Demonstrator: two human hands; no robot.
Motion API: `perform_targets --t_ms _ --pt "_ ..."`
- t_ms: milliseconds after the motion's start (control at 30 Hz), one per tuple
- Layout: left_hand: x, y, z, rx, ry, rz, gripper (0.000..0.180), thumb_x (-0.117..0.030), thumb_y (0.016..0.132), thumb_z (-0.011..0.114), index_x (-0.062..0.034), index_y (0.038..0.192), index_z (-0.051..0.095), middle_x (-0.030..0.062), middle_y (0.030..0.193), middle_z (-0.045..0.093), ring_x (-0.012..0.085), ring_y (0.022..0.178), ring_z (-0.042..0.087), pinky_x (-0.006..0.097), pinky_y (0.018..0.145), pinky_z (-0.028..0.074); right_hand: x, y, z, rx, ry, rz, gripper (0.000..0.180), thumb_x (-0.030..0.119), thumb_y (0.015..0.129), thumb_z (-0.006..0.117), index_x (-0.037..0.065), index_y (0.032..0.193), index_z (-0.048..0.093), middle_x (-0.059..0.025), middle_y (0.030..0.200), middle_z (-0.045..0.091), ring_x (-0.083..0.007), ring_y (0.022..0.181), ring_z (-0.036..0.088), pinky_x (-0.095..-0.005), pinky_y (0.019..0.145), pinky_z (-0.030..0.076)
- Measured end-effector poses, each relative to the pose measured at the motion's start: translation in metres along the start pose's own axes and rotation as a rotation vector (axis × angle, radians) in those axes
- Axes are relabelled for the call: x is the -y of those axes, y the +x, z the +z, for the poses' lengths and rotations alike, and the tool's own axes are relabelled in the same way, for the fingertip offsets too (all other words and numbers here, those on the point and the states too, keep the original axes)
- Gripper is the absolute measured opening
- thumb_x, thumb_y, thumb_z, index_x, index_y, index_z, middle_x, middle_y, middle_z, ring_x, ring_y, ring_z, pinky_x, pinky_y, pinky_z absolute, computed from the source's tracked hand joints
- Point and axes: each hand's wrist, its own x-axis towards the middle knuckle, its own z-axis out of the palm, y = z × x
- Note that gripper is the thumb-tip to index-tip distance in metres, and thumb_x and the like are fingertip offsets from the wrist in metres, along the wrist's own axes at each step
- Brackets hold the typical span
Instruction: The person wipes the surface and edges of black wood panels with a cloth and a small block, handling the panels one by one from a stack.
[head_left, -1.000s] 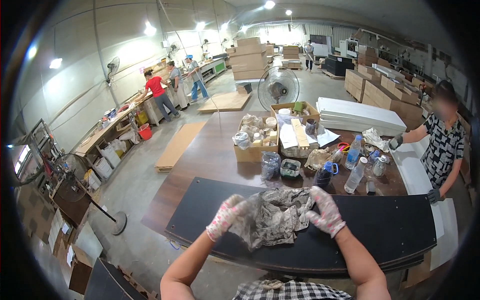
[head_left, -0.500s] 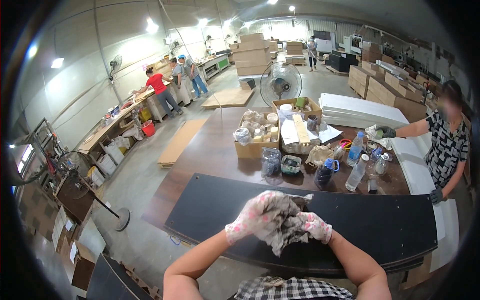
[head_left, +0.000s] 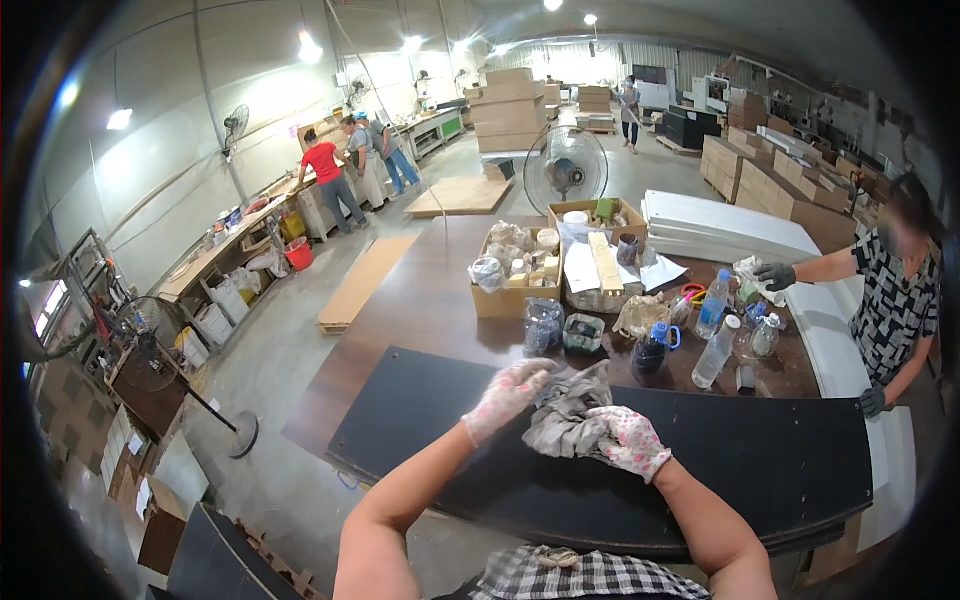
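A crumpled grey rag is bunched over the black panel, gripped on its right side by my right hand in a pink-dotted white glove. My left hand, gloved alike, is just left of the rag with its fingers drawn together. Something thin and pale shows at those fingertips, too blurred to name. The black panel lies flat along the near side of a brown tabletop, with more black board beneath its edge.
Beyond the panel stand a cardboard box of supplies, a blue-capped dark bottle and clear bottles. At right, a co-worker in dark gloves touches the panel's corner. A floor fan stands behind the table; white boards are stacked beyond.
My left hand has come away from the rag toward the left. My right hand keeps hold of it, slightly lower. The co-worker's outstretched hand has let go of a white cloth.
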Motion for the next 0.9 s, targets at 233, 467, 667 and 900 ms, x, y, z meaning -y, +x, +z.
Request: perform_targets --t_ms 233,467,667,900 --pt "-0.04 -0.037 0.056 0.36 0.639 0.482 0.092 -0.04 0.074 0.076 -0.0093 0.147 0.03 0.0185 0.151 0.028 0.0458 0.137 0.027 0.055 0.112 0.025 0.001 -0.004 -0.006 0.019 0.84 0.386 0.031 0.004 0.081 0.064 0.0 0.112 0.062 -0.0067 0.106 0.068 -0.014 0.097 0.063 -0.0282 0.088 0.049" --pt "-0.009 -0.013 0.045 0.285 0.751 0.516 0.06 -0.022 0.072 0.074 -0.0187 0.129 0.054 0.01 0.127 0.057 0.0329 0.122 0.051 0.05 0.098 0.042 -0.053 -0.014 -0.015 -0.5 0.468 0.661 0.028 0.007 0.095 0.05 0.003 0.12 0.059 -0.0052 0.107 0.066 -0.0107 0.093 0.062 -0.0259 0.083 0.048" --pt "-0.03 -0.037 0.087 0.64 0.785 0.638 0.079 -0.029 0.071 0.076 -0.0253 0.142 0.043 0.0101 0.146 0.039 0.0388 0.136 0.032 0.058 0.111 0.025 -0.059 -0.021 -0.012 -0.612 0.581 0.728 0.025 0.013 0.096 0.053 0.002 0.116 0.062 -0.0061 0.103 0.069 -0.0126 0.092 0.063 -0.0275 0.084 0.05" --pt "0.037 -0.012 -0.078 -0.104 0.977 0.275 0.028 -0.013 0.076 0.064 -0.0107 0.103 0.066 0.0171 0.105 0.065 0.0373 0.103 0.058 0.048 0.09 0.045 -0.064 -0.034 -0.026 -0.634 0.626 0.76 0.026 0.012 0.098 0.049 0.002 0.118 0.061 -0.0055 0.103 0.067 -0.0102 0.089 0.061 -0.0247 0.081 0.048"
